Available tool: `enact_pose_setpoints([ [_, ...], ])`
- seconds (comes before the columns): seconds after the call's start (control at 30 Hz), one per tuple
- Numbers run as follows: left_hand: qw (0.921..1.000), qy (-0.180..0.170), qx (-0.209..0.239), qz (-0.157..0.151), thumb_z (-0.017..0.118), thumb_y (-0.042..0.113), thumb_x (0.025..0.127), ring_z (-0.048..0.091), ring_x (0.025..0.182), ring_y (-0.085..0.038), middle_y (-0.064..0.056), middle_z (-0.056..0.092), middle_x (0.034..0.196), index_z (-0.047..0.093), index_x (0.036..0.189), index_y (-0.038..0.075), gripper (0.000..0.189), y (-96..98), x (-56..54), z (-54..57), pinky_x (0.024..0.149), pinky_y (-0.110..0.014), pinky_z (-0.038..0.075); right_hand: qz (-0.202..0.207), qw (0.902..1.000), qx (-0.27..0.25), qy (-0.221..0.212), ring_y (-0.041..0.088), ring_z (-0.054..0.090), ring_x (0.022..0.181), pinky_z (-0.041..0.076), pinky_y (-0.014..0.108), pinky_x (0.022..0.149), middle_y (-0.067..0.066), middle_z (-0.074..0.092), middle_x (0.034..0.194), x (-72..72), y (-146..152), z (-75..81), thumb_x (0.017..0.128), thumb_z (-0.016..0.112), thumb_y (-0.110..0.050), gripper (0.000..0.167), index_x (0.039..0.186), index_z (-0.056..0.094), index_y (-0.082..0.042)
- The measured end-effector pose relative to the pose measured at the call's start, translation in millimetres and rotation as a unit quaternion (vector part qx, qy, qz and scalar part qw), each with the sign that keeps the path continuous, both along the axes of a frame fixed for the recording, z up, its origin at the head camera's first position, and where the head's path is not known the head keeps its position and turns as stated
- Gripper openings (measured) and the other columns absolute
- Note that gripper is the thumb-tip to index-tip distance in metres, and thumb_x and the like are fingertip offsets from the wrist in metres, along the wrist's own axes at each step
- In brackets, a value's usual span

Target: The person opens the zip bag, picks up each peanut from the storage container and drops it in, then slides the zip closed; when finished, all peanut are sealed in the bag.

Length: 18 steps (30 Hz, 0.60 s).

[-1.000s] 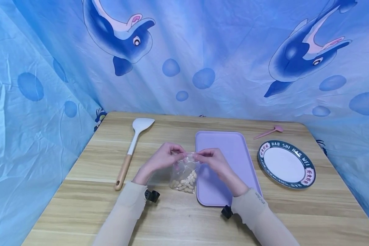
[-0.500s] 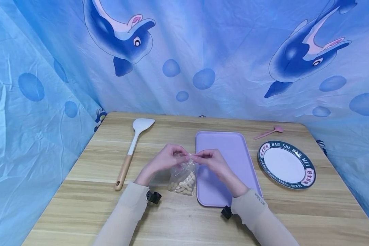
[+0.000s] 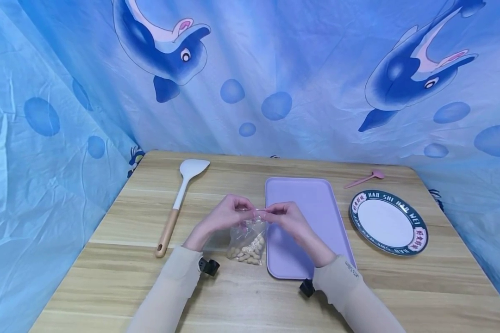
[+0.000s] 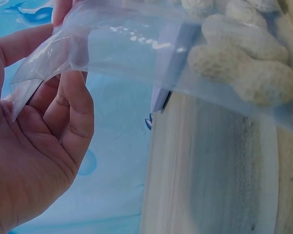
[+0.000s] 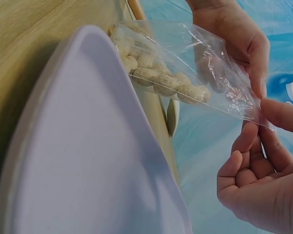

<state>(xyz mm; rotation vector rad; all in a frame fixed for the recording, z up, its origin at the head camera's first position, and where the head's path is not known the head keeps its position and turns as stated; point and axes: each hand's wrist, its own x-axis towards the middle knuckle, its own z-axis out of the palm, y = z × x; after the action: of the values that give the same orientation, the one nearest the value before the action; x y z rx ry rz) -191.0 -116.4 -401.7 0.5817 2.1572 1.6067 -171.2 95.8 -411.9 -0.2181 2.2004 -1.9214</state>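
Observation:
A clear plastic bag [image 3: 243, 237] of peanuts hangs between both hands, its lower end at the table just left of the purple tray [image 3: 304, 199]. My left hand [image 3: 229, 213] pinches the bag's top edge on the left side. At the top right corner, my right hand [image 3: 289, 217] pinches the same edge between thumb and index finger, fingertips close to those of the left. In the right wrist view, unshelled peanuts [image 5: 161, 83] are gathered at the bag's bottom. The left wrist view shows the film [image 4: 78, 44] running between the left thumb and fingers.
A white spatula [image 3: 181, 189] with a wooden handle lies to the left. On the right stand a round plate [image 3: 385, 222] with a dark green patterned rim and, behind it, a small pink spoon [image 3: 371, 177]. A blue dolphin-print curtain [image 3: 250, 78] encloses the table.
Both hands have come slightly closer together at the bag's top edge, the left shifting a little to the right. The bag's lower end has swung slightly left. Tray, plate and utensils have not moved.

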Motion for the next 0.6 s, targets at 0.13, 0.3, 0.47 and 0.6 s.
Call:
enact_pose_setpoints([
  [0.13, 0.9999, 0.011, -0.005, -0.005, 0.067, 0.012, 0.093, 0.064, 0.057, -0.016, -0.012, 0.071, 0.087, 0.071, 0.1, -0.003, 0.017, -1.0, -0.2, 0.4, 0.052, -0.026, 0.053, 0.002, 1.0, -0.006, -0.006, 0.013, 0.062, 0.077, 0.048, 0.031, 0.078, 0.0, 0.073, 0.082, 0.4, 0.3, 1.3, 0.085, 0.076, -0.005, 0.021, 0.098, 0.072, 0.011],
  [0.3, 0.9999, 0.009, -0.007, -0.01, 0.067, 0.011, 0.093, 0.062, 0.055, -0.016, -0.012, 0.071, 0.085, 0.071, 0.099, -0.003, 0.016, -0.4, 0.4, 1.0, 0.049, -0.022, 0.048, 0.006, 0.9999, -0.007, -0.014, 0.014, 0.062, 0.078, 0.047, 0.031, 0.08, 0.0, 0.073, 0.082, -0.4, 1.3, -1.2, 0.085, 0.076, -0.006, 0.021, 0.098, 0.072, 0.01],
  [0.47, 0.9999, 0.011, -0.008, -0.008, 0.066, 0.012, 0.094, 0.062, 0.056, -0.015, -0.013, 0.072, 0.086, 0.071, 0.1, -0.004, 0.017, 0.2, 1.2, 1.8, 0.05, -0.023, 0.049, 0.007, 0.9997, -0.011, -0.022, 0.014, 0.062, 0.078, 0.048, 0.036, 0.083, 0.0, 0.073, 0.081, -1.8, 1.8, -2.9, 0.085, 0.075, -0.007, 0.021, 0.099, 0.072, 0.009],
  [0.6, 0.9999, 0.012, -0.01, -0.004, 0.067, 0.012, 0.094, 0.061, 0.055, -0.014, -0.013, 0.072, 0.086, 0.072, 0.099, -0.003, 0.016, 0.4, 1.7, 2.6, 0.05, -0.023, 0.048, 0.005, 0.9994, -0.012, -0.03, 0.014, 0.062, 0.078, 0.049, 0.039, 0.085, 0.0, 0.072, 0.081, -2.8, 1.6, -3.4, 0.086, 0.075, -0.008, 0.02, 0.098, 0.073, 0.007],
])
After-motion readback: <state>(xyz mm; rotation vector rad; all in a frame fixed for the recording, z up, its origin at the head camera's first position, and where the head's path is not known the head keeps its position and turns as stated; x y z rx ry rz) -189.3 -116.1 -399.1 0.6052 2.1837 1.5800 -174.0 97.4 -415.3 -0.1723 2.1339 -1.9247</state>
